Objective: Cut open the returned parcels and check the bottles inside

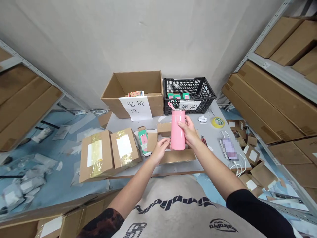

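My right hand point(189, 130) grips the upper part of a pink insulated tumbler point(177, 132), which stands upright with a pink straw or loop point(170, 105) at its top. The fingertips of my left hand point(159, 150) touch the tumbler's lower left side. Below both hands lies an open cardboard box point(177, 156). To the left of my left hand, a green and pink product carton point(143, 140) leans against a taped parcel point(124, 147). A second taped parcel point(95, 155) lies further left.
At the table's point(119, 121) back stand a cardboard box labelled 退货区 point(135, 82) and a black plastic crate point(189, 89) holding green cartons. A tape roll point(218, 122) and a blurred phone point(229, 148) with white cable lie right. Shelves of boxes flank both sides.
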Available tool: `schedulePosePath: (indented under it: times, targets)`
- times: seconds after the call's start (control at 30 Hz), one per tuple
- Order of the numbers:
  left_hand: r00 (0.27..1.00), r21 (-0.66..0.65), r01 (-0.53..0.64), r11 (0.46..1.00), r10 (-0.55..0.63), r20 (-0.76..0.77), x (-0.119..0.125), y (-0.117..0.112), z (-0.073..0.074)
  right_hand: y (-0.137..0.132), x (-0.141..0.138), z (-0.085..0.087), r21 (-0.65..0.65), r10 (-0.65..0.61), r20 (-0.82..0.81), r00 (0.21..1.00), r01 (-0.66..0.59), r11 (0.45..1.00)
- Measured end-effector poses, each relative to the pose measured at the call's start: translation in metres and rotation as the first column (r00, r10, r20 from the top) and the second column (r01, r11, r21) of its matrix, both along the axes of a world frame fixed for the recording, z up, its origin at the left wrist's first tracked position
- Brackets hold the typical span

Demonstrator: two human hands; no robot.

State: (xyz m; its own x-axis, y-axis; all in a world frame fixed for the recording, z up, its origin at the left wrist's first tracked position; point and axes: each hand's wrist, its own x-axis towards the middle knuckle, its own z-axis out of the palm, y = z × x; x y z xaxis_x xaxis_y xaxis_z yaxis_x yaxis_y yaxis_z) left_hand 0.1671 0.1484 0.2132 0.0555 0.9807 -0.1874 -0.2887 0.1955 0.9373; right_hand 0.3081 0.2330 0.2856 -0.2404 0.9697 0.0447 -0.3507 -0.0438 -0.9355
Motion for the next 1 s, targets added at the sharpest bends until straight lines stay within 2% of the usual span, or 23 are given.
schedulePosePath:
  times: [0.2,0.3,0.4,0.5,0.57,0.63,0.67,0.7,0.73,0.8,0.9,1.0]
  targets:
    - [0.993,0.096,0.114,0.989,-0.115,0.007,-0.002,-0.013,0.009,-0.013,-0.002,-0.018,0.021,-0.022,0.015,1.000,0.022,1.000]
    - [0.993,0.113,0.114,0.987,-0.115,0.000,0.004,-0.013,0.011,-0.021,-0.009,-0.029,0.061,0.004,0.042,0.999,-0.006,0.998]
    - [0.998,0.104,0.049,0.993,-0.046,-0.032,0.008,-0.009,0.009,-0.021,-0.003,-0.036,0.132,0.126,0.109,0.986,-0.140,0.981]
    - [0.998,0.094,0.024,0.995,-0.019,-0.056,0.008,-0.006,0.006,-0.009,0.031,-0.046,0.144,0.210,0.324,0.923,-0.267,0.953]
    - [0.998,0.080,0.012,0.997,-0.008,-0.061,0.006,-0.006,0.004,0.004,0.065,-0.061,0.134,0.059,0.535,0.843,-0.153,0.979]
    - [0.998,0.067,-0.007,0.998,0.011,-0.063,0.002,-0.006,0.003,0.013,0.098,-0.081,0.097,-0.170,0.688,0.706,0.143,0.985]
    - [0.998,0.059,-0.013,0.998,0.017,-0.064,-0.001,-0.006,0.002,0.017,0.111,-0.093,0.012,-0.187,0.717,0.671,0.256,0.967]
    - [0.998,0.051,-0.018,0.999,0.021,-0.066,-0.003,-0.006,0.002,0.018,0.122,-0.105,-0.122,-0.129,0.708,0.694,0.301,0.946]
    - [0.997,0.043,-0.024,0.999,0.026,-0.069,-0.005,-0.005,0.002,0.019,0.128,-0.117,-0.258,-0.056,0.653,0.755,0.291,0.921]
    - [0.997,0.029,-0.039,0.999,0.041,-0.070,-0.009,-0.004,0.003,0.017,0.132,-0.135,-0.441,0.051,0.513,0.857,0.212,0.872]
    - [0.995,0.022,-0.086,0.996,0.087,-0.053,-0.014,-0.001,0.005,0.012,0.128,-0.143,-0.535,0.054,0.273,0.960,0.105,0.838]
    - [0.987,0.042,-0.154,0.987,0.156,-0.046,-0.018,0.003,0.008,0.010,0.131,-0.133,-0.546,0.016,0.109,0.994,0.047,0.836]
